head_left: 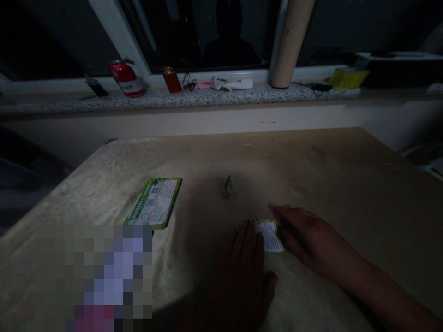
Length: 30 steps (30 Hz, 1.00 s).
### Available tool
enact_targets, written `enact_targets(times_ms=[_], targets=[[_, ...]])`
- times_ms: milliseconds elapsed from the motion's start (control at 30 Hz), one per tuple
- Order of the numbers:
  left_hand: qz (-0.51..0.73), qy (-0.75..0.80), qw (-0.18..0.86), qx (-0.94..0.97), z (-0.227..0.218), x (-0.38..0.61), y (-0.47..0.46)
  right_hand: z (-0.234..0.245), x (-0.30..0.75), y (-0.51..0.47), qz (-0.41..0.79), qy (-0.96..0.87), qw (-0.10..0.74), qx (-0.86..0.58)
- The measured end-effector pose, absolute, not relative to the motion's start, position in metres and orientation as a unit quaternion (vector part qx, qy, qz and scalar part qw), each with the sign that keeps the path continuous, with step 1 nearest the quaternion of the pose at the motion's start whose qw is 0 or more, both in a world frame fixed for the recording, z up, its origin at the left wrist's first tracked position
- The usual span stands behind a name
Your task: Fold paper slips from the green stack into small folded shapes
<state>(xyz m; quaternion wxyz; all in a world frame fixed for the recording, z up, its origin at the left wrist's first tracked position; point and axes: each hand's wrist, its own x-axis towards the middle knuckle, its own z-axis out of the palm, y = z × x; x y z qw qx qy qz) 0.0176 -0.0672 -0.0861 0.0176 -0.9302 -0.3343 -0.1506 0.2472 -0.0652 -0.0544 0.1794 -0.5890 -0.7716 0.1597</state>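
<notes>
My left hand (244,272) lies flat with its fingers stretched out over a small green and white printed packet (270,236) near the front of the table. Its fingers cover the packet's left part. At the packet's right edge is my right hand (306,235), its fingers curled together; whatever they grip is hidden in the dark. Farther back lies a small crumpled greenish thing (229,187), too dim to name. To the left is a larger green and white printed packet (155,203), apart from both hands.
A beige cloth covers the table (311,170). On the granite sill (152,99) stand a red can (126,78), a small red container (171,80), a cardboard tube (292,46) and a yellow tape roll (349,77). A pixelated patch blocks the lower left.
</notes>
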Motion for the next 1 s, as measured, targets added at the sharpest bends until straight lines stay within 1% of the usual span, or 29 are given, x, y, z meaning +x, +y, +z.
enact_targets(times_ms=[500,767,1000], targets=[[-0.153,-0.339,0.010,-0.928,-0.0888,0.0171,-0.0679,-0.0532,0.2465,-0.0653,0.153,-0.774,0.175,-0.589],[-0.153,-0.340,0.004,-0.928,-0.0878,0.0165,-0.0677,-0.0554,0.2476,-0.0658,0.149,-0.771,0.188,-0.590],[-0.149,-0.336,0.005,-0.930,-0.0839,0.0168,-0.0669,-0.0536,0.2470,-0.0652,0.153,-0.776,0.174,-0.586]])
